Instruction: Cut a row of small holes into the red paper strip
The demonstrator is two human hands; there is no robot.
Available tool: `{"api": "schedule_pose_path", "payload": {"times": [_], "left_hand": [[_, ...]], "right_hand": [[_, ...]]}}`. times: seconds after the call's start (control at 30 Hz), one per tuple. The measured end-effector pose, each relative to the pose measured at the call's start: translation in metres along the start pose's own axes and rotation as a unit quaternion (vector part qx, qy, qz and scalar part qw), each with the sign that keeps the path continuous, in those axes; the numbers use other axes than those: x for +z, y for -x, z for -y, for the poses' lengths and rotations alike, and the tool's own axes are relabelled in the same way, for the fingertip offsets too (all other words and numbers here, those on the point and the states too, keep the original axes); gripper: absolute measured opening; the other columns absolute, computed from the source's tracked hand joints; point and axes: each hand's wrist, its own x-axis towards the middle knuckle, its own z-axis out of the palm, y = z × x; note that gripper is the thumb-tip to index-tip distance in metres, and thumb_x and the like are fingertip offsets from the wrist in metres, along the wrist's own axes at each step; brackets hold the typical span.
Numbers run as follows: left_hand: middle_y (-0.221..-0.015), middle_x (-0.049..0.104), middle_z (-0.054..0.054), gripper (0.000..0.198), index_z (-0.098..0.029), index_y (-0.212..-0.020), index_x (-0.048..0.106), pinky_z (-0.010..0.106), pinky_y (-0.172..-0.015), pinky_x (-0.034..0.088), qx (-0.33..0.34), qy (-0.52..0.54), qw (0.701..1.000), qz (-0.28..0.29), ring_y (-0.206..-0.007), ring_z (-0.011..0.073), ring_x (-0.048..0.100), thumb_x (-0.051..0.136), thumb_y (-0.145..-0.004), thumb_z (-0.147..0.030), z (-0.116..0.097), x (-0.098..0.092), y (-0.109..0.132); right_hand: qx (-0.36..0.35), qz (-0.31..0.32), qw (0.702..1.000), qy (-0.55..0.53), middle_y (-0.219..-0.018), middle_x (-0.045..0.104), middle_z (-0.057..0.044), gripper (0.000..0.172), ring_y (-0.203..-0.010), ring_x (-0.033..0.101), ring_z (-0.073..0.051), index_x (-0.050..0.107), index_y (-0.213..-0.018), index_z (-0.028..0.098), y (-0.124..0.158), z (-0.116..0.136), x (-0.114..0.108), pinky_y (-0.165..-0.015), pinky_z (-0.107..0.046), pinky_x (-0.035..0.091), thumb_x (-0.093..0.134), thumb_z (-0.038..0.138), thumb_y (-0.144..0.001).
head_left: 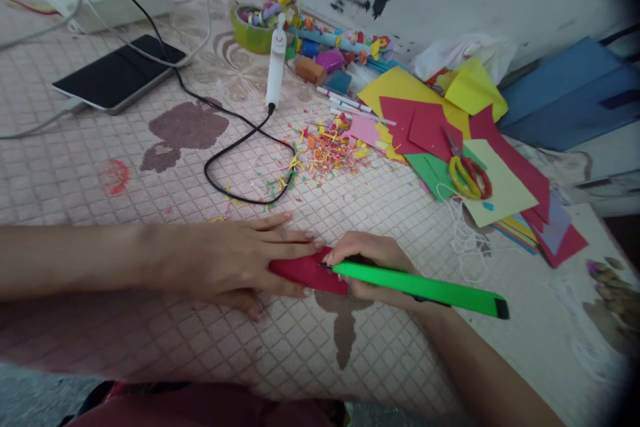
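My left hand (235, 257) lies flat with its fingers spread, pressing a small piece of red paper (300, 273) onto the patterned table cover. In my right hand (373, 253) is a bright green box cutter (420, 285) with a black end cap. Its tip touches or hovers just over the red paper, close to my left fingertips; which of these I cannot tell. My right fingers wrap around the cutter's front part, and its long body slants out to the right.
Behind my hands lie a black cable loop, a white glue gun (277, 67) and a heap of paper scraps (335, 150). Scissors (470, 177) rest on coloured sheets at the right, beside white string (463, 240). A tablet (120, 70) and a power strip (125, 7) are at the left.
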Motion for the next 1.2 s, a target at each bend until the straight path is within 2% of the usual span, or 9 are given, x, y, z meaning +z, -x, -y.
{"api": "schedule_pose_path", "payload": {"times": [0.17, 0.27, 0.37, 0.53, 0.73, 0.87, 0.97, 1.07, 1.2], "left_hand": [[-0.166, 0.032, 0.017, 0.059, -0.025, -0.149, 0.056, 0.048, -0.127, 0.029, -0.014, 0.039, 0.998, -0.054, -0.156, 0.0307, 0.031, 0.072, -0.094, -0.041, -0.009, 0.009, 0.004], [-0.166, 0.031, 0.021, 0.064, -0.021, -0.153, 0.049, 0.05, -0.127, 0.03, -0.019, 0.042, 0.997, -0.069, -0.157, 0.0329, 0.026, 0.069, -0.096, -0.044, -0.015, 0.015, 0.006], [-0.162, 0.041, 0.022, 0.056, -0.017, -0.154, 0.044, 0.047, -0.123, 0.037, -0.043, 0.04, 0.993, -0.098, -0.155, 0.03, 0.033, 0.058, -0.103, -0.038, -0.017, 0.015, 0.003], [-0.144, 0.059, 0.014, 0.026, -0.017, -0.128, 0.059, 0.041, -0.112, 0.05, -0.126, 0.052, 0.972, -0.189, -0.134, 0.0247, 0.057, 0.048, -0.105, -0.022, -0.019, 0.009, 0.0], [-0.129, 0.062, 0.01, 0.016, -0.019, -0.107, 0.064, 0.032, -0.097, 0.057, -0.17, 0.08, 0.959, -0.212, -0.116, 0.0205, 0.064, 0.048, -0.103, -0.017, -0.026, 0.01, 0.004], [-0.125, 0.065, 0.01, 0.02, -0.018, -0.107, 0.066, 0.031, -0.095, 0.057, -0.149, 0.075, 0.965, -0.205, -0.111, 0.0194, 0.065, 0.046, -0.104, -0.015, -0.023, 0.006, 0.0], [-0.139, 0.061, 0.014, 0.024, -0.019, -0.12, 0.067, 0.036, -0.105, 0.054, -0.09, 0.068, 0.98, -0.163, -0.126, 0.0232, 0.061, 0.048, -0.106, -0.021, -0.015, 0.001, -0.008], [-0.155, 0.051, 0.017, 0.033, -0.023, -0.135, 0.065, 0.046, -0.121, 0.042, -0.017, 0.044, 0.996, -0.082, -0.147, 0.0302, 0.046, 0.056, -0.104, -0.031, -0.008, 0.001, -0.014], [-0.162, 0.044, 0.015, 0.041, -0.027, -0.142, 0.062, 0.049, -0.128, 0.029, -0.013, 0.012, 0.999, -0.041, -0.156, 0.0294, 0.031, 0.062, -0.102, -0.034, -0.004, 0.007, -0.014]], "right_hand": [[-0.001, 0.004, 1.0, 0.012, -0.088, 0.077, -0.003, 0.021, -0.079, 0.073, -0.014, 0.068, -0.1, 0.022, -0.002, 0.002, 0.001, -0.072, -0.024, 0.056, 0.06, 0.01, -0.084], [-0.007, 0.003, 1.0, 0.019, -0.086, 0.076, -0.002, 0.023, -0.077, 0.072, -0.013, 0.067, -0.098, 0.022, -0.003, 0.001, 0.0, -0.07, -0.024, 0.056, 0.059, 0.007, -0.082], [-0.012, 0.014, 1.0, 0.018, -0.087, 0.075, -0.001, 0.023, -0.076, 0.071, -0.013, 0.068, -0.1, 0.022, -0.004, 0.0, -0.001, -0.07, -0.024, 0.055, 0.06, 0.008, -0.083], [-0.005, 0.021, 1.0, 0.017, -0.089, 0.076, -0.003, 0.024, -0.078, 0.072, -0.014, 0.068, -0.1, 0.021, -0.004, 0.002, -0.003, -0.069, -0.024, 0.055, 0.059, 0.008, -0.083], [0.006, 0.024, 0.999, 0.027, -0.09, 0.076, -0.003, 0.03, -0.077, 0.071, -0.015, 0.068, -0.1, 0.022, -0.002, 0.001, -0.003, -0.069, -0.025, 0.055, 0.057, 0.005, -0.077], [0.006, 0.037, 0.999, 0.02, -0.089, 0.075, -0.002, 0.028, -0.077, 0.071, -0.015, 0.067, -0.101, 0.022, -0.002, 0.001, -0.005, -0.069, -0.025, 0.054, 0.058, 0.007, -0.08], [0.0, 0.04, 0.999, 0.009, -0.089, 0.074, -0.002, 0.024, -0.078, 0.07, -0.015, 0.067, -0.102, 0.023, -0.002, 0.001, -0.006, -0.071, -0.025, 0.055, 0.059, 0.009, -0.083], [-0.003, 0.034, 0.999, 0.011, -0.091, 0.075, -0.002, 0.023, -0.08, 0.071, -0.015, 0.067, -0.102, 0.023, -0.003, 0.001, -0.005, -0.073, -0.025, 0.056, 0.06, 0.009, -0.084], [-0.001, 0.029, 1.0, 0.01, -0.093, 0.076, -0.003, 0.022, -0.085, 0.073, -0.016, 0.068, -0.101, 0.023, -0.003, 0.0, -0.005, -0.076, -0.026, 0.056, 0.062, 0.01, -0.084]]}}
